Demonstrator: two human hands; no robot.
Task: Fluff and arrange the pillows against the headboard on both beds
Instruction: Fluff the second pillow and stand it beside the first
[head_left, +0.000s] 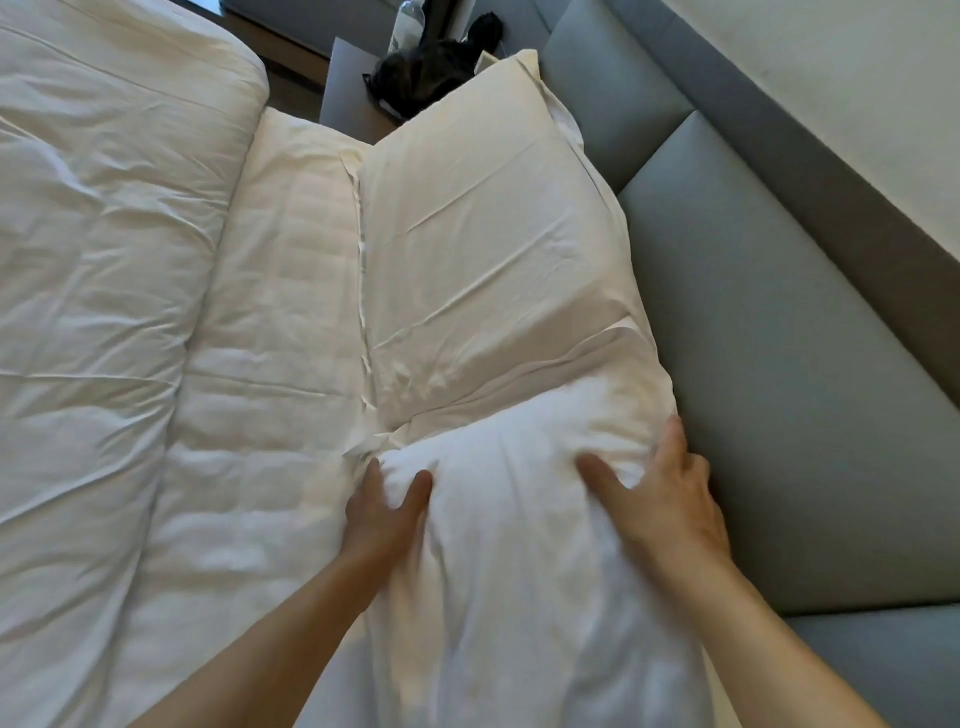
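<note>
Two white pillows lie end to end along the grey padded headboard (769, 338). The far pillow (483, 249) lies flat and creased beside the headboard. The near pillow (519, 545) is plump, and both of my hands squeeze its far end. My left hand (384, 509) grips its left side, thumb on top. My right hand (660, 493) presses its right side next to the headboard, fingers spread over the fabric.
A thick white duvet (98, 312) is folded back over the left of the bed, baring the quilted mattress pad (270, 332). Beyond the far pillow stands a nightstand (345, 88) with a black bag (421, 73) and a plastic bottle (405, 21).
</note>
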